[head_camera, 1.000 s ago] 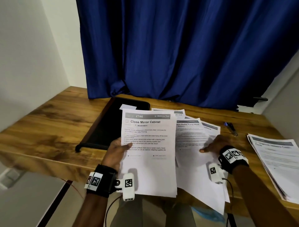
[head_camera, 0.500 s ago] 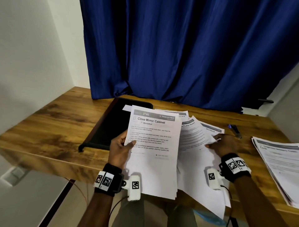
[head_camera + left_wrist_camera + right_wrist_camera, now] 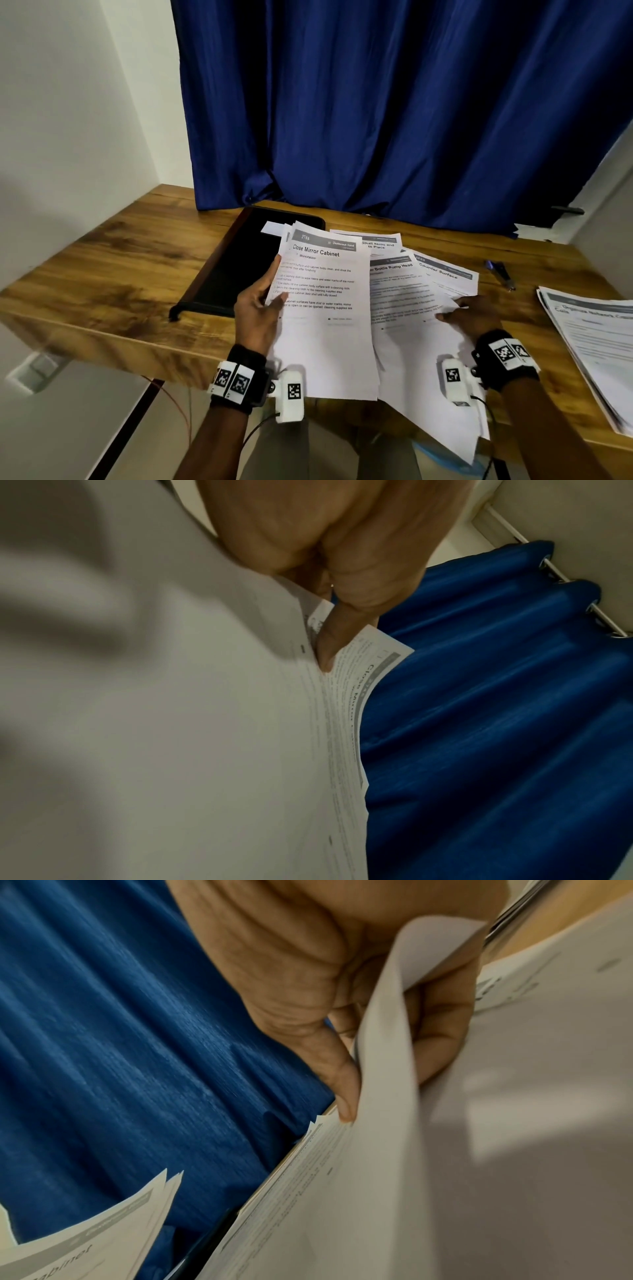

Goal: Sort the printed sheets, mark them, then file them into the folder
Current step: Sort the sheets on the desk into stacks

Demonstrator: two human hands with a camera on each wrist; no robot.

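Sorting step. Left hand (image 3: 255, 310) pinches the "Close Mirror Cabinet" stack (image 3: 322, 308) over the desk's (image 3: 102, 274) near edge; right hand (image 3: 474, 317) grips fanned sheets (image 3: 404, 301). Advice: peel one sheet only, keeping headings readable.

Your left hand (image 3: 257, 310) is gripping, thumb lying on top and fingers curled beneath; your right hand (image 3: 474, 317) is pinching between thumb and curled fingers (image 3: 441, 1031). Both forearms are reaching forward.

White printed paper sheets (image 3: 329, 329) with grey header bands and black text lie on a brown streaked-grain wooden table (image 3: 102, 274), beside a flat black folder (image 3: 239, 267), before a deep blue curtain (image 3: 394, 120).
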